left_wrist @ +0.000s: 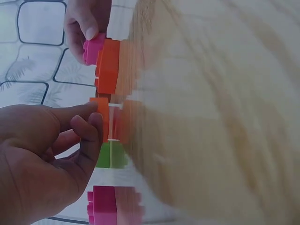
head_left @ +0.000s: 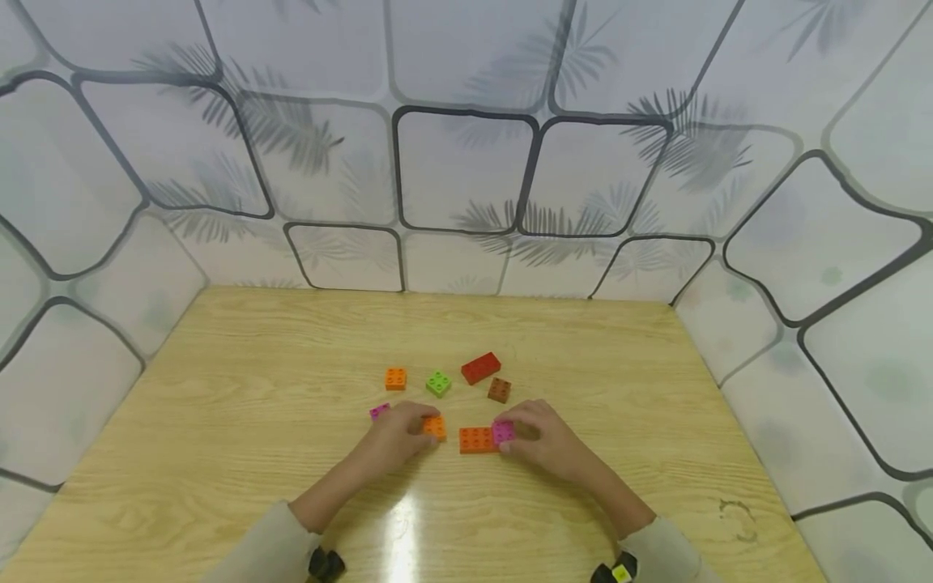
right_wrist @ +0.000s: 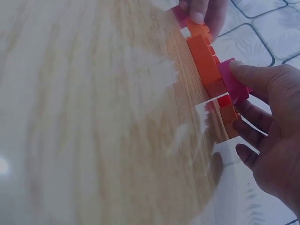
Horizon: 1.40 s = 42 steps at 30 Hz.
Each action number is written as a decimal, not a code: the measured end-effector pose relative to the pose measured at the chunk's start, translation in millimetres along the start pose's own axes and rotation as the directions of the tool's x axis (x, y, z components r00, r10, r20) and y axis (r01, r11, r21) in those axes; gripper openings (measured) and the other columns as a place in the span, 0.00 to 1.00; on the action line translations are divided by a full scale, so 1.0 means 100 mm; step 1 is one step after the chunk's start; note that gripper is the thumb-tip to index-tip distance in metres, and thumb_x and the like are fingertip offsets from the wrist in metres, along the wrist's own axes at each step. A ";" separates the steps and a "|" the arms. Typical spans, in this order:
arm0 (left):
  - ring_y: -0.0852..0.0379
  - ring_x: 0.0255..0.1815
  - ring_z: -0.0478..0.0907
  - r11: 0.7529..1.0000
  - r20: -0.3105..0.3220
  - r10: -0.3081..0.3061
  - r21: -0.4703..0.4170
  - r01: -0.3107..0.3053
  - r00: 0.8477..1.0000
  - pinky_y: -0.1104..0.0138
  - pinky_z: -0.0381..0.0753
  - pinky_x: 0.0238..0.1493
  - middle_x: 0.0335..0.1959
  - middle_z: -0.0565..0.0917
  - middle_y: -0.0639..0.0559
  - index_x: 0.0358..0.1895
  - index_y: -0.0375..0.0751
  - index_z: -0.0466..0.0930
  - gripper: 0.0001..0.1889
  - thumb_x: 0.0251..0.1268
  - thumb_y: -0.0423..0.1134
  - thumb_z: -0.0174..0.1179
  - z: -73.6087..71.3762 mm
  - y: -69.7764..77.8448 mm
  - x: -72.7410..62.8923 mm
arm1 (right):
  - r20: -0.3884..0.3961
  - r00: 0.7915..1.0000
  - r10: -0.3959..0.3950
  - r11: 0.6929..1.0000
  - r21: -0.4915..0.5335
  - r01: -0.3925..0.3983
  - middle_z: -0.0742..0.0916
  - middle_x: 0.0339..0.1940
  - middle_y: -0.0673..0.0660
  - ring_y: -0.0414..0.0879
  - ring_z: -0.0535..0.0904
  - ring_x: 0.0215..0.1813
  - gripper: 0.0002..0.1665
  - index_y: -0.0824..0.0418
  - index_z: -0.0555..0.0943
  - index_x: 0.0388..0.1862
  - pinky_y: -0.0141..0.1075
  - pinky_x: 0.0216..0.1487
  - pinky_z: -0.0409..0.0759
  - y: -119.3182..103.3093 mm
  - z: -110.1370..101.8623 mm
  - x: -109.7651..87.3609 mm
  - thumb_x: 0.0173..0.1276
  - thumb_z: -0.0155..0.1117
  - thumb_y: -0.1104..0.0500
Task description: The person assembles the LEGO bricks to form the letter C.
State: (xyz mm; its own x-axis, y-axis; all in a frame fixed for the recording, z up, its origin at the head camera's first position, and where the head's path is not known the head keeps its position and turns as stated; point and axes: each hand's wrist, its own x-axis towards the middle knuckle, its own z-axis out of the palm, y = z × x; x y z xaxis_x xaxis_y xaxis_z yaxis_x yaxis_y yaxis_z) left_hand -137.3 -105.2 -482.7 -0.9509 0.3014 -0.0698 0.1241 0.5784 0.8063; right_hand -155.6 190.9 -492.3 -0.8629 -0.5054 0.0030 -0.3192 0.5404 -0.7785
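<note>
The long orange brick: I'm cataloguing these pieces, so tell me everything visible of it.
The long orange brick is reddish-orange and plastic-looking, with two rows of studs. It lies flat, studs up, on the table. A pink brick, pinched by the right hand, covers its right end; how firmly seated, I cannot tell.

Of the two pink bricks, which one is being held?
The pink brick at the right end of the long orange brick: the right hand pinches it. The other pink brick sits by the left hand, unheld.
</note>
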 end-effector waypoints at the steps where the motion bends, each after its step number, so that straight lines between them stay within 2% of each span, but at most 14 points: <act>1: 0.46 0.59 0.77 1.000 0.006 0.007 -0.004 -0.007 1.000 0.48 0.76 0.61 0.59 0.82 0.43 0.59 0.40 0.82 0.19 0.66 0.36 0.67 0.00 0.01 0.00 | 0.000 1.000 0.000 1.000 -0.003 0.000 0.82 0.56 0.43 0.45 0.70 0.61 0.20 0.41 0.83 0.56 0.54 0.64 0.69 0.00 0.00 0.00 0.66 0.70 0.42; 4: 0.54 0.44 0.79 1.000 0.029 0.027 -0.016 -0.027 0.999 0.58 0.81 0.47 0.59 0.81 0.44 0.61 0.41 0.81 0.20 0.66 0.38 0.67 0.00 0.05 0.00 | -0.003 1.000 0.000 1.000 -0.015 0.000 0.82 0.55 0.43 0.45 0.70 0.60 0.20 0.41 0.83 0.56 0.53 0.63 0.69 -0.01 0.00 0.00 0.66 0.70 0.42; 6: 0.58 0.33 0.77 0.999 0.046 0.034 -0.028 -0.032 0.998 0.65 0.79 0.36 0.58 0.81 0.44 0.62 0.41 0.81 0.21 0.67 0.40 0.67 0.00 0.08 0.00 | -0.005 1.000 -0.009 1.000 -0.026 0.009 0.82 0.55 0.43 0.45 0.70 0.60 0.20 0.41 0.83 0.56 0.52 0.63 0.69 -0.01 0.00 -0.01 0.66 0.70 0.42; 8: 0.60 0.27 0.75 0.999 0.066 0.037 -0.040 -0.034 0.997 0.68 0.77 0.29 0.57 0.81 0.45 0.63 0.42 0.80 0.22 0.67 0.41 0.67 0.01 0.11 0.00 | -0.007 1.000 -0.021 0.999 -0.037 0.021 0.82 0.55 0.42 0.44 0.70 0.59 0.20 0.41 0.83 0.56 0.51 0.62 0.70 -0.01 0.00 -0.01 0.67 0.70 0.42; 14: 0.60 0.26 0.76 0.997 0.108 0.038 -0.065 -0.031 0.993 0.68 0.76 0.26 0.51 0.81 0.49 0.63 0.42 0.79 0.22 0.67 0.41 0.66 0.04 0.15 0.02 | -0.002 0.999 -0.042 0.997 -0.067 0.042 0.81 0.54 0.40 0.43 0.70 0.59 0.19 0.38 0.82 0.56 0.49 0.61 0.70 -0.01 -0.01 0.00 0.67 0.69 0.42; 17: 0.60 0.26 0.76 0.998 0.120 0.029 -0.059 -0.022 0.992 0.68 0.76 0.26 0.55 0.81 0.48 0.63 0.43 0.80 0.22 0.67 0.41 0.67 0.06 0.16 0.03 | -0.003 0.999 -0.047 0.996 -0.070 0.046 0.81 0.54 0.40 0.42 0.70 0.59 0.19 0.38 0.82 0.56 0.48 0.61 0.70 -0.01 -0.01 0.00 0.67 0.69 0.42; 21: 0.60 0.27 0.74 0.999 0.131 0.028 -0.049 -0.022 0.991 0.69 0.76 0.28 0.61 0.79 0.47 0.64 0.44 0.80 0.22 0.68 0.40 0.66 0.07 0.19 0.03 | -0.010 0.998 -0.057 0.996 -0.076 0.056 0.82 0.53 0.39 0.42 0.70 0.58 0.20 0.39 0.82 0.56 0.47 0.61 0.70 -0.03 0.00 -0.01 0.67 0.70 0.42; 27: 0.60 0.32 0.73 0.998 0.121 0.056 0.003 -0.057 0.991 0.68 0.76 0.35 0.63 0.80 0.47 0.63 0.44 0.80 0.21 0.68 0.40 0.66 0.09 0.21 0.04 | -0.009 0.997 -0.072 0.995 -0.074 0.071 0.82 0.53 0.40 0.42 0.70 0.57 0.19 0.40 0.82 0.56 0.47 0.60 0.70 -0.03 0.00 -0.01 0.67 0.69 0.42; 32: 0.58 0.45 0.77 0.996 0.120 0.078 0.040 -0.084 0.990 0.60 0.79 0.47 0.63 0.80 0.47 0.63 0.44 0.80 0.21 0.68 0.40 0.66 0.10 0.22 0.04 | 0.003 0.998 -0.065 0.996 -0.056 0.065 0.82 0.53 0.41 0.44 0.70 0.58 0.18 0.40 0.82 0.56 0.50 0.61 0.70 -0.05 -0.02 -0.01 0.68 0.69 0.43; 36: 0.51 0.59 0.78 0.994 0.123 0.095 0.046 -0.101 0.988 0.52 0.79 0.57 0.62 0.81 0.47 0.63 0.44 0.80 0.20 0.69 0.41 0.65 0.10 0.21 0.05 | 0.010 0.998 -0.061 0.997 -0.045 0.062 0.82 0.54 0.42 0.44 0.70 0.59 0.19 0.41 0.83 0.56 0.51 0.61 0.70 -0.05 -0.02 -0.01 0.68 0.69 0.43; 39: 0.47 0.65 0.76 0.993 0.122 0.103 0.046 -0.109 0.987 0.49 0.77 0.63 0.62 0.81 0.47 0.63 0.43 0.81 0.20 0.70 0.41 0.64 0.11 0.21 0.06 | 0.011 0.998 -0.060 0.997 -0.048 0.061 0.82 0.54 0.42 0.44 0.70 0.59 0.19 0.41 0.83 0.56 0.50 0.61 0.70 -0.05 -0.02 -0.01 0.68 0.69 0.43; 42: 0.47 0.65 0.76 0.991 0.119 0.111 0.065 -0.120 0.987 0.49 0.75 0.65 0.61 0.82 0.48 0.62 0.43 0.81 0.19 0.70 0.40 0.64 0.12 0.22 0.07 | 0.009 0.999 -0.054 0.997 -0.049 0.054 0.82 0.53 0.42 0.44 0.70 0.58 0.18 0.41 0.83 0.56 0.50 0.61 0.70 -0.04 -0.02 -0.01 0.68 0.69 0.43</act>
State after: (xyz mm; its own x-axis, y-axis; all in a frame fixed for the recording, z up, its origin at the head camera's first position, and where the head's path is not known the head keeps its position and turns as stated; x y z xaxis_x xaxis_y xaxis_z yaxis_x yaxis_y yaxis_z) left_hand -137.9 -81.4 -472.4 -0.8905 0.4523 -0.0492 0.2554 0.5863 0.7688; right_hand -154.8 190.6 -487.7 -0.8409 -0.5397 0.0392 -0.3841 0.5443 -0.7458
